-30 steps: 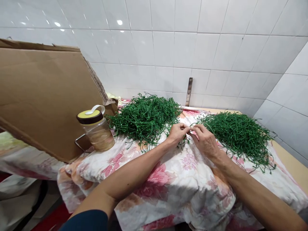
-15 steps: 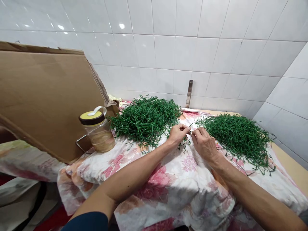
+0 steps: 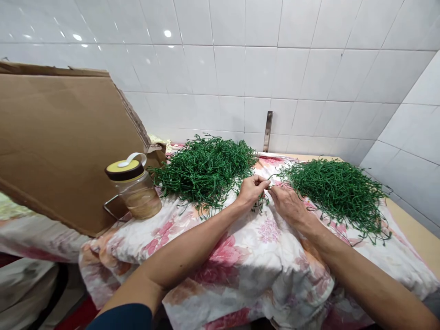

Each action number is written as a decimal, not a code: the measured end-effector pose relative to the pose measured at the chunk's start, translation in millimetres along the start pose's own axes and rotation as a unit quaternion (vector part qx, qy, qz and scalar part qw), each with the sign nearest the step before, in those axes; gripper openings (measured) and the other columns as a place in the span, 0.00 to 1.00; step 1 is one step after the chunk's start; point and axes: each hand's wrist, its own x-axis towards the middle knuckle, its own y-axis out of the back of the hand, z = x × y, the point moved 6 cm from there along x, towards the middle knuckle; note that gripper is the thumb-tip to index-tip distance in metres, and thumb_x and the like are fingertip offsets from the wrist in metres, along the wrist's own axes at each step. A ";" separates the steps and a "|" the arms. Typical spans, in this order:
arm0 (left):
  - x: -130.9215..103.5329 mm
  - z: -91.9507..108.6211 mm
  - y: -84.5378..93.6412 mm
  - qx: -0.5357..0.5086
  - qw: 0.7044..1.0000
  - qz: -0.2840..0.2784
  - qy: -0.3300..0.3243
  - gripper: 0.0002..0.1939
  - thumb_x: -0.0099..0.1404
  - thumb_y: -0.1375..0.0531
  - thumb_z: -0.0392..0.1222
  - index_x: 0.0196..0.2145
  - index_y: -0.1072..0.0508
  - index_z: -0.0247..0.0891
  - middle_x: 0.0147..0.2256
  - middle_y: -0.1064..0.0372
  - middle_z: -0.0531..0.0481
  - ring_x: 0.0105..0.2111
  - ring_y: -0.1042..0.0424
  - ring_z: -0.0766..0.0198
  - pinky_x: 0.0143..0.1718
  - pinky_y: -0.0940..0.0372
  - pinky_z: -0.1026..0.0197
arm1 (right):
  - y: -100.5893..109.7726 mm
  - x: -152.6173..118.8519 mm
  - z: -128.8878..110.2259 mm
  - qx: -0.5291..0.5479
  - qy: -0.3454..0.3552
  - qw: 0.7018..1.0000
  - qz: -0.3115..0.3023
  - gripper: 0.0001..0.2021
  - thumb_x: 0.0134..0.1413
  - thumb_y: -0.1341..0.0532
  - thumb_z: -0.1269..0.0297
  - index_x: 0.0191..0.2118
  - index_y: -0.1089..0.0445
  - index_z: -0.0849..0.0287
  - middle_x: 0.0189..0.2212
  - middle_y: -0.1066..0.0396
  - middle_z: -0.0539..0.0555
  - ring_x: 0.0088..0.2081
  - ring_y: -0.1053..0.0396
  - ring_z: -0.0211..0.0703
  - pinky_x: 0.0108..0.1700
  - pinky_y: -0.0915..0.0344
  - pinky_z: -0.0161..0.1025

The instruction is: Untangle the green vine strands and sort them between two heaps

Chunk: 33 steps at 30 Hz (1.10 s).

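Observation:
My left hand (image 3: 252, 189) pinches a thin green stem (image 3: 271, 177) between thumb and forefinger; its tip sticks up past the fingers. Close against it, my right hand (image 3: 288, 202) has its fingers pressed together at the same stem, and the exact contact is hidden. A few loose green stems (image 3: 260, 204) hang or lie just below the hands. To the left is a large heap of green stems (image 3: 209, 169), thin and tangled like artificial plant pieces. Another heap of green stems (image 3: 337, 192) spreads to the right of my right hand.
A clear jar (image 3: 140, 199) with a yellow and dark lid stands at left, beside a big cardboard box (image 3: 62, 146). Floral cloth (image 3: 220, 261) covers the table. Behind are a tiled wall (image 3: 227, 68) and an upright metal strip (image 3: 268, 132).
The view has shifted slightly, moving the scene a little to the left. Both hands stay close together at the stem, and the right hand's fingers have shifted a little.

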 end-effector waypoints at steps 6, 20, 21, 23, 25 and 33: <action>0.6 2.2 2.2 0.065 0.997 0.000 -0.045 0.12 0.59 0.35 0.48 0.28 0.26 0.35 0.25 0.29 0.52 0.18 0.35 0.71 0.20 0.42 0.67 | -6.6 -1.1 0.7 0.043 -0.007 0.999 0.012 0.12 0.71 0.49 0.64 0.42 0.28 0.57 0.34 0.25 0.58 0.32 0.32 0.45 0.35 0.46 0.41; 17.1 6.8 27.4 0.142 0.982 0.102 -0.065 0.07 0.58 0.36 0.41 0.25 0.28 0.36 0.24 0.28 0.51 0.21 0.35 0.68 0.24 0.42 0.65 | -6.0 -6.6 -43.5 0.239 0.150 0.955 -0.094 0.10 0.62 0.46 0.68 0.28 0.39 0.56 0.21 0.38 0.47 0.23 0.45 0.37 0.29 0.52 0.36; 18.8 7.7 27.3 0.109 0.989 0.078 -0.060 0.08 0.59 0.36 0.43 0.27 0.28 0.36 0.24 0.28 0.51 0.20 0.36 0.69 0.23 0.42 0.65 | -1.5 -3.6 -36.5 0.253 0.116 0.958 -0.066 0.11 0.65 0.48 0.66 0.29 0.38 0.56 0.21 0.37 0.48 0.23 0.44 0.37 0.30 0.51 0.36; 18.8 10.1 24.3 0.043 0.998 0.030 -0.047 0.11 0.58 0.35 0.47 0.29 0.28 0.36 0.25 0.28 0.52 0.19 0.37 0.69 0.21 0.42 0.65 | 11.1 3.9 -11.7 0.265 0.024 0.964 0.016 0.15 0.68 0.47 0.60 0.29 0.36 0.57 0.22 0.35 0.49 0.25 0.41 0.38 0.32 0.48 0.36; 15.8 13.5 20.4 -0.005 0.999 0.002 -0.038 0.15 0.56 0.32 0.50 0.29 0.28 0.35 0.25 0.28 0.51 0.19 0.37 0.70 0.20 0.42 0.66 | 21.1 8.8 14.8 0.283 -0.054 0.955 0.068 0.15 0.68 0.46 0.57 0.30 0.33 0.57 0.22 0.34 0.49 0.25 0.39 0.39 0.32 0.45 0.37; 1.6 12.5 -2.7 -0.051 0.993 -0.105 0.020 0.21 0.52 0.28 0.54 0.29 0.26 0.32 0.26 0.29 0.50 0.20 0.37 0.73 0.20 0.43 0.67 | 13.3 11.7 45.7 0.404 -0.143 0.902 0.052 0.13 0.65 0.43 0.54 0.34 0.32 0.57 0.27 0.30 0.50 0.27 0.35 0.39 0.29 0.40 0.36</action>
